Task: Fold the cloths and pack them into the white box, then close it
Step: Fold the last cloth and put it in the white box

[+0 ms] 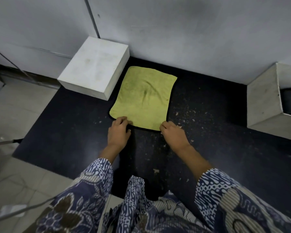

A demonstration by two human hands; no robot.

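Observation:
A yellow-green cloth (144, 98) with a thin black hem lies spread flat on the dark mat (208, 132), slightly creased in the middle. My left hand (118, 132) pinches its near left corner. At the near right corner, my right hand (172, 134) has its fingers curled on the hem. A closed white box (94, 68) stands just left of the cloth, touching its far left edge. A second white box (265, 98) sits open at the right edge, with something dark inside.
A grey wall (175, 31) runs right behind the cloth and boxes. Pale floor tiles (15, 106) border the mat on the left, with a cable (15, 214) across the lower left. Crumbs speckle the mat.

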